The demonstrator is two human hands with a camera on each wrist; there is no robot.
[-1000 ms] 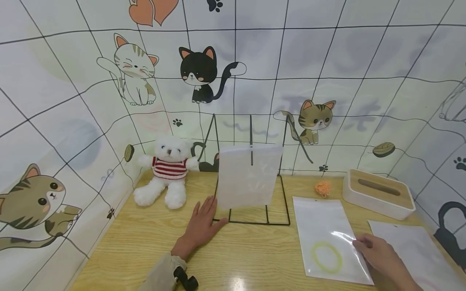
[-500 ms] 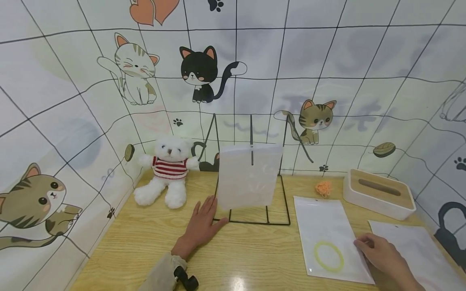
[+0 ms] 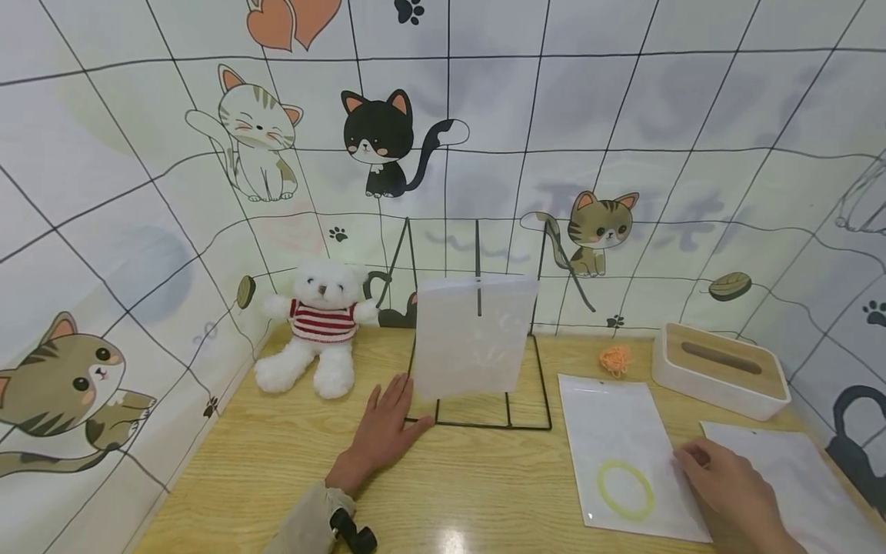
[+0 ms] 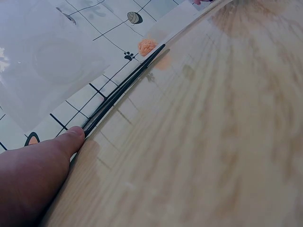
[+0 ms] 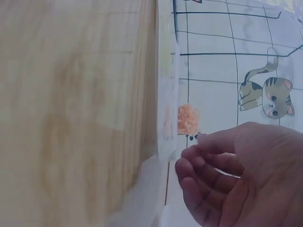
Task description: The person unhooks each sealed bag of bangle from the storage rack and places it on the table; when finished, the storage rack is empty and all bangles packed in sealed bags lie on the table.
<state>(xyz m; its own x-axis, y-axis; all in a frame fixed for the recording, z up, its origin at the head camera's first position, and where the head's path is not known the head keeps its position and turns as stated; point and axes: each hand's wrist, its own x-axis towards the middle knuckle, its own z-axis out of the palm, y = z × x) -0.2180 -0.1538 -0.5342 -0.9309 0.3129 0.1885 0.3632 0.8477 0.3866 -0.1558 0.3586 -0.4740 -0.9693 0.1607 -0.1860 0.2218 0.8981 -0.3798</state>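
My left hand lies with straight fingers on the table, fingertips and thumb at the lower left of a black wire stand. A translucent white plastic bag hangs from the stand's middle hook. My right hand is at the right edge of a flat white plastic bag that shows a yellow ring near its lower end. In the right wrist view, the right hand's fingers are loosely curled, with nothing seen between them and the thumb.
A second white bag lies at the right. Behind are an orange yarn bundle and a white tissue box with a wooden lid. A white teddy bear in a striped shirt sits at the left. Cat-printed wall covering surrounds the table.
The flat bag has shifted slightly right and its glare is gone. My right fingers have eased off its edge a little. The left hand has stayed in place.
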